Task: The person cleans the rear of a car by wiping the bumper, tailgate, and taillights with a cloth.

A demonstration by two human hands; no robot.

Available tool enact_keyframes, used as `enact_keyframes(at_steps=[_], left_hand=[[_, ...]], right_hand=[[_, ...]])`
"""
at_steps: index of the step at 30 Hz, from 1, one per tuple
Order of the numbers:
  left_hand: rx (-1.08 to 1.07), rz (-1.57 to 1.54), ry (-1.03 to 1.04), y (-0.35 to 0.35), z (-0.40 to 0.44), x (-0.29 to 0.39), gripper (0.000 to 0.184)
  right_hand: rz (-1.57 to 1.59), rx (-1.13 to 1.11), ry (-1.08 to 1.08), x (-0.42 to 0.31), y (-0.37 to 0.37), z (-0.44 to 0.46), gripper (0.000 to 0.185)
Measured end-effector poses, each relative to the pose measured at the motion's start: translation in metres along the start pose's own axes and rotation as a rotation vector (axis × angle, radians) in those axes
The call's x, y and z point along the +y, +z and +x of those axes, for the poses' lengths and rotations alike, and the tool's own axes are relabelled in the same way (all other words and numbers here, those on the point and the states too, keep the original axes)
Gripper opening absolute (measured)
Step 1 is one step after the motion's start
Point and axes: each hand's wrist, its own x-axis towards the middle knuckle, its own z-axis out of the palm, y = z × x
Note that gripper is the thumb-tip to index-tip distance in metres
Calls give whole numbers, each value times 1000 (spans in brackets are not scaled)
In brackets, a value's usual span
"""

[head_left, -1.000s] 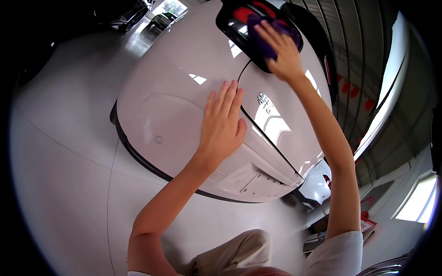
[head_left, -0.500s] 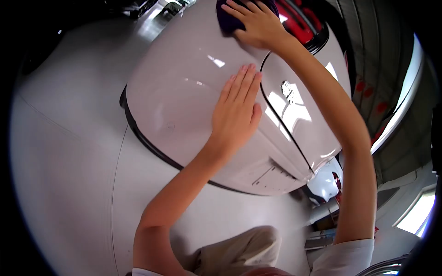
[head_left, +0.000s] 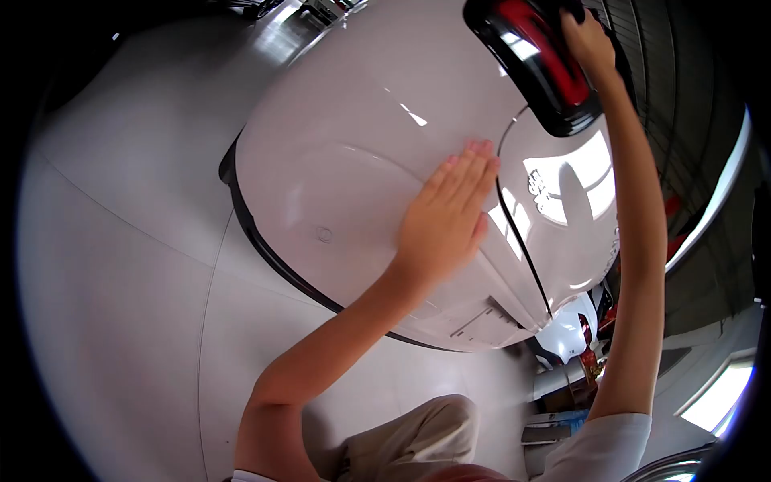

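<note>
A glossy pale car rear (head_left: pixel 337 161) fills the middle of the head view. My left hand (head_left: pixel 446 213) lies flat on its bumper, fingers stretched and side by side, slightly blurred, beside the curved panel gap. At the upper right, my right hand (head_left: pixel 593 46) reaches the far side of the red tail light (head_left: pixel 546 56) with its black surround. It presses a dark cloth (head_left: pixel 574 11) there; most of the cloth and some fingertips are hidden. Chrome lettering (head_left: pixel 536 183) sits on the tailgate below the light.
A black trim strip (head_left: pixel 277 265) edges the bumper's bottom above the pale floor (head_left: pixel 120 281). Another white vehicle (head_left: pixel 566 333) and stacked boxes (head_left: pixel 554 426) stand at the lower right. My bent knee (head_left: pixel 426 434) is close below the bumper.
My right hand has moved with the dark cloth from the body panel rightward across to the tail light's far side. My left hand has shifted slightly right and down in view; the view has shifted too.
</note>
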Motion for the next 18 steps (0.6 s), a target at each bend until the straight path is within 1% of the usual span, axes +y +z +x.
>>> enact_keyframes(at_steps=[2, 5, 7, 9, 12, 13, 15, 17, 18], left_hand=[[-9, 11, 9, -3, -7, -7, 64], [-30, 30, 38, -6, -18, -9, 66], [-31, 48, 43, -6, -15, -15, 65], [-78, 116, 46, -9, -15, -16, 64], [-63, 130, 49, -9, -14, -16, 66], [-75, 105, 53, -10, -15, -19, 66], [-93, 84, 49, -12, -14, -22, 66], [-108, 57, 47, -16, -16, -17, 67], [-107, 49, 50, -15, -16, -15, 67]], right_hand=[[-28, -120, 72, -8, 20, 37, 61], [-122, -315, 80, -25, 49, 83, 63], [-196, -451, 49, -38, 65, 108, 64], [-241, -560, 1, -47, 78, 123, 66], [-305, -709, -74, -69, 90, 134, 68], [-312, -733, -114, -77, 93, 134, 69], [-294, -687, -250, -87, 96, 125, 70], [-254, -468, -466, -83, 99, 87, 66], [-236, -462, -559, -82, 78, 52, 64]])
